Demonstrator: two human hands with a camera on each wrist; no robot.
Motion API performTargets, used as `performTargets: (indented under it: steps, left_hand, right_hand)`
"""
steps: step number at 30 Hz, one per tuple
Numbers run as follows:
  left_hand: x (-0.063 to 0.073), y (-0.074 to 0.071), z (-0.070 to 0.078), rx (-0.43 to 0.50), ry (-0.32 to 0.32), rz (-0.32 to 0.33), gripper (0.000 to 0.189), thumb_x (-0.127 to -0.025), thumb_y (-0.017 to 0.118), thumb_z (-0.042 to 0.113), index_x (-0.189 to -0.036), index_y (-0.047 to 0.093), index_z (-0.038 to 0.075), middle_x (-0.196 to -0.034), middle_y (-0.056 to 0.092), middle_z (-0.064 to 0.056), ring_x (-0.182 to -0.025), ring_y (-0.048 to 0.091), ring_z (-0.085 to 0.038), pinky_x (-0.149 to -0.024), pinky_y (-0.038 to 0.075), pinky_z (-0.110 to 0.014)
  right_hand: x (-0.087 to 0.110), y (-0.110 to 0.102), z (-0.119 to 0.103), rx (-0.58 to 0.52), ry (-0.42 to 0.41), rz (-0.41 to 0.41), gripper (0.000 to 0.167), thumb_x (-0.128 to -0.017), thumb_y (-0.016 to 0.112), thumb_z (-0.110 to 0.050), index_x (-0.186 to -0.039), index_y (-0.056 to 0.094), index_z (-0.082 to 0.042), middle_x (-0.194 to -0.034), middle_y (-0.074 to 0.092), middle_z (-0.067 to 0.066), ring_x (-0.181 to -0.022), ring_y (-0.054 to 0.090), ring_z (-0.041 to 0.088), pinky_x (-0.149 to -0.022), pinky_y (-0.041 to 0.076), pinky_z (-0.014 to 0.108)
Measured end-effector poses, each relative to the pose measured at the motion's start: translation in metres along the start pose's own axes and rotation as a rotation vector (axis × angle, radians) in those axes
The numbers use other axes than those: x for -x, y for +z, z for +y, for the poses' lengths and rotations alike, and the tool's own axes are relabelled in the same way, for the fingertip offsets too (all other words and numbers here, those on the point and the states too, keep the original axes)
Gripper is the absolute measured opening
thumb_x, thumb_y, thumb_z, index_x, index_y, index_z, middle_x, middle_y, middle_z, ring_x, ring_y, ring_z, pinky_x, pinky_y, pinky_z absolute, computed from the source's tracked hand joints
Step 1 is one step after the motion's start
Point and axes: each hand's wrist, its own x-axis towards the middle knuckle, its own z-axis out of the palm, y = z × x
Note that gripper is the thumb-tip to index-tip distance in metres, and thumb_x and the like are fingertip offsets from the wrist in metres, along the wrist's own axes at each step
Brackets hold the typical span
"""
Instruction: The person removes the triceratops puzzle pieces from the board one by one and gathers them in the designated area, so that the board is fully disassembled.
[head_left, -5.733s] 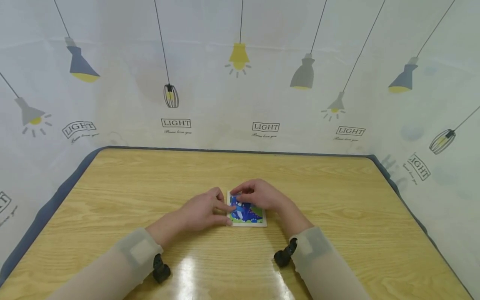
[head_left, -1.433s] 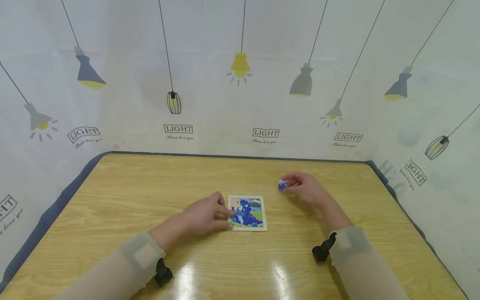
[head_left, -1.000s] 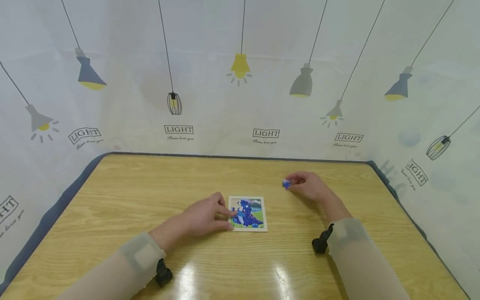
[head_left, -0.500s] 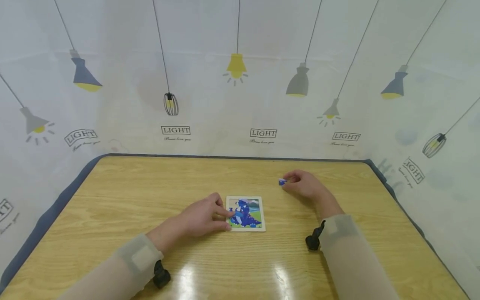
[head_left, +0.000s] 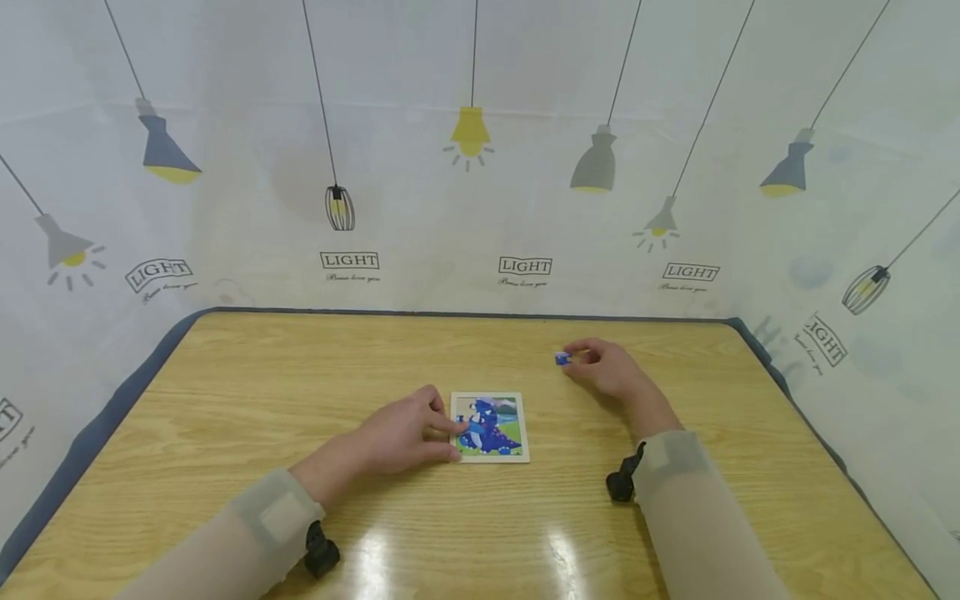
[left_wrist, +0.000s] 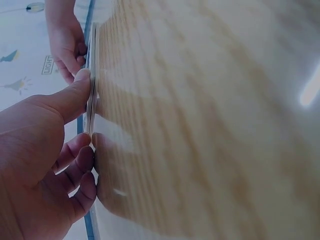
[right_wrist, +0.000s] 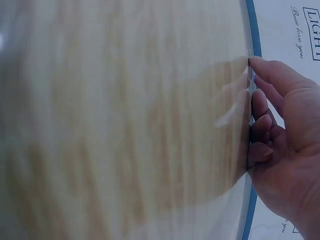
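A small square jigsaw puzzle with a pale frame [head_left: 527, 433] lies on the table; its picture is a blue dinosaur in a landscape. Bare beige backing [head_left: 467, 404] shows at the picture's upper left. My left hand [head_left: 401, 433] rests on its left side, the index finger straight on the picture and the thumb on the near left corner. Beyond the puzzle, to the right, my right hand [head_left: 611, 367] pinches a small blue and white puzzle piece [head_left: 562, 358] between thumb and index finger. The right wrist view shows the curled lower fingers [right_wrist: 261, 129] at table level.
The wood-grain table [head_left: 360, 350] has a dark blue border along its far edge. Pale curtains [head_left: 420, 183] printed with lamps surround it on three sides. A black strap-on device [head_left: 621, 483] sits at the right wrist, another device [head_left: 322, 554] at the left.
Earliest, my right hand was over the puzzle's upper left; it has since moved off to the right with the piece. Lately the piece has turned in its fingers. The left hand has stayed.
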Motion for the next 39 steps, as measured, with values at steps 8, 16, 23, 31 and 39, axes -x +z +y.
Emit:
performTargets:
  steps: [8,16,23,31,39]
  left_hand:
    - [0.001,-0.001,-0.001,-0.011,0.016,0.008,0.045,-0.100,0.080,0.044,-0.140,0.076,0.023,-0.113,0.054,0.001,-0.091,0.048,-0.014,-0.078,0.043,-0.028]
    - [0.002,-0.001,-0.001,-0.006,0.012,0.008,0.044,-0.101,0.080,0.044,-0.139,0.076,0.024,-0.113,0.053,0.001,-0.091,0.048,-0.014,-0.077,0.043,-0.028]
    - [0.002,-0.001,-0.002,-0.003,0.009,0.005,0.044,-0.101,0.080,0.045,-0.140,0.076,0.024,-0.113,0.053,0.001,-0.091,0.048,-0.014,-0.077,0.043,-0.028]
    - [0.001,-0.001,-0.001,-0.004,0.008,0.000,0.044,-0.101,0.080,0.044,-0.140,0.076,0.024,-0.114,0.054,0.001,-0.092,0.049,-0.014,-0.078,0.043,-0.028]
    - [0.000,0.000,-0.001,-0.007,0.000,-0.002,0.043,-0.101,0.079,0.045,-0.140,0.076,0.025,-0.114,0.053,0.000,-0.091,0.049,-0.014,-0.078,0.043,-0.028]
  right_hand:
    - [0.001,0.000,0.000,-0.007,-0.008,0.005,0.047,-0.105,0.074,-0.036,-0.146,0.067,-0.015,-0.124,0.064,0.014,-0.107,0.057,0.028,-0.091,0.045,0.040]
    - [0.001,0.001,-0.001,-0.012,0.002,0.003,0.046,-0.105,0.074,-0.036,-0.146,0.067,-0.016,-0.123,0.063,0.012,-0.106,0.056,0.028,-0.089,0.044,0.040]
    - [-0.001,0.000,0.000,-0.002,-0.001,0.005,0.045,-0.106,0.074,-0.036,-0.146,0.068,-0.018,-0.125,0.063,0.013,-0.109,0.056,0.029,-0.094,0.044,0.042]
    - [0.002,-0.001,0.002,-0.057,0.008,0.000,0.047,-0.106,0.073,-0.038,-0.150,0.066,-0.022,-0.133,0.061,0.015,-0.114,0.056,0.031,-0.099,0.046,0.046]
    - [0.014,-0.003,-0.007,-0.054,-0.072,0.006,0.044,-0.109,0.069,-0.033,-0.150,0.066,-0.017,-0.134,0.067,0.018,-0.118,0.062,0.033,-0.097,0.050,0.044]
